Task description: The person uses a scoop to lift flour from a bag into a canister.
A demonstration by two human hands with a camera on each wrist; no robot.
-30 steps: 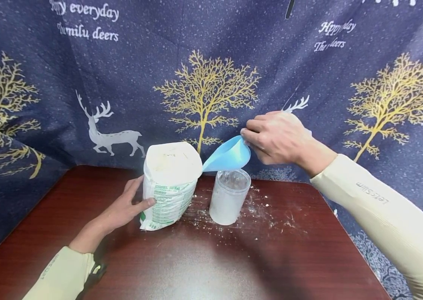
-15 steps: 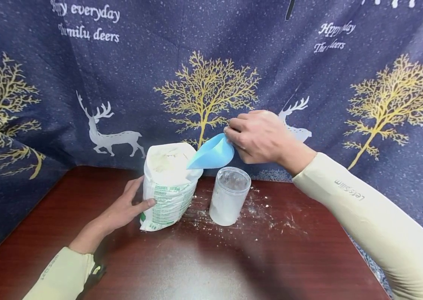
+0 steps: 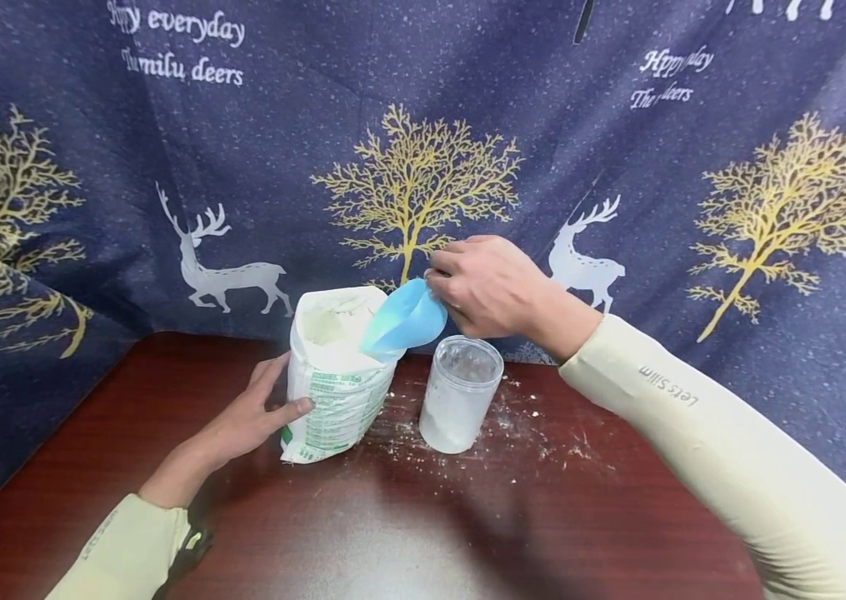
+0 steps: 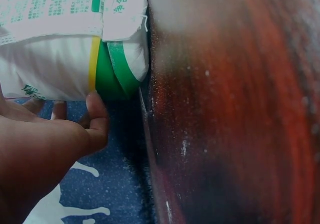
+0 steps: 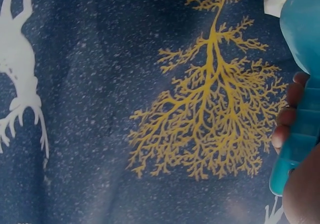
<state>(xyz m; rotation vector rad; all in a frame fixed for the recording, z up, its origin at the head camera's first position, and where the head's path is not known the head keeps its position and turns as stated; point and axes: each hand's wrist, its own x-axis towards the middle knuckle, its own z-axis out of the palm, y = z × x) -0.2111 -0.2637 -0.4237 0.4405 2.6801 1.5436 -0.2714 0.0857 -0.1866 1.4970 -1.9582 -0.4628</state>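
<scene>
A white plastic bag [image 3: 336, 408] with green print stands upright on the table, its top open on white powder [image 3: 336, 337]. My left hand [image 3: 242, 421] holds its left side, thumb on the front face and fingers round the far side. In the left wrist view the fingertips partly vanish behind the bag [image 4: 45, 69]. My right hand [image 3: 493, 292] grips a blue scoop [image 3: 411, 321] by its handle, seen in the right wrist view with fingers curled round it. The scoop's tip is at the right of the bag's mouth. Right of the bag stands a clear jar [image 3: 456, 408], open at the top.
White powder and crumbs [image 3: 535, 414] are scattered on the brown table [image 3: 302, 533] around the jar. A dark blue cloth [image 3: 280, 167] with trees and deer hangs right behind the table.
My right hand has moved left with the scoop, from above the jar to the bag's mouth, and the scoop's tip has lowered. Bag, jar and left hand stay in place.
</scene>
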